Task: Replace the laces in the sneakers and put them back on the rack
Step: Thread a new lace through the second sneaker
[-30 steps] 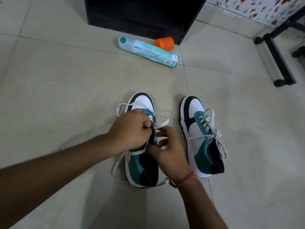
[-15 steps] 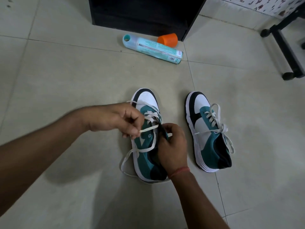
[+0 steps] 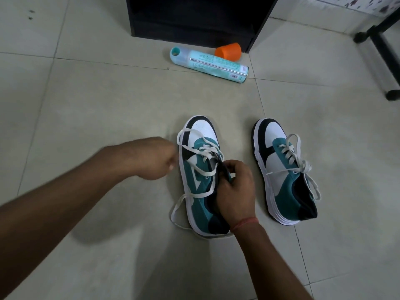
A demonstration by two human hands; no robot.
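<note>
Two teal, white and black sneakers stand on the tiled floor. The left sneaker (image 3: pixel 198 191) has a white lace (image 3: pixel 204 174) threaded loosely through its eyelets, with slack looping over the toe and onto the floor beside the sole. My right hand (image 3: pixel 236 187) grips this sneaker's tongue and collar from the right. My left hand (image 3: pixel 154 159) is blurred and curled just left of the shoe, and it appears to pinch one strand of the lace. The right sneaker (image 3: pixel 279 167) stands apart with its lace tied in a bow.
A teal spray can (image 3: pixel 207 64) lies on the floor beyond the shoes, with an orange cap (image 3: pixel 228 51) behind it. The black rack (image 3: pixel 190 24) stands at the top centre. Black stand legs (image 3: pixel 385 53) cross the top right corner.
My left hand has drawn away from the eyelets to the left, pulling the lace out. My right hand stays on the tongue. The view has tilted slightly.
</note>
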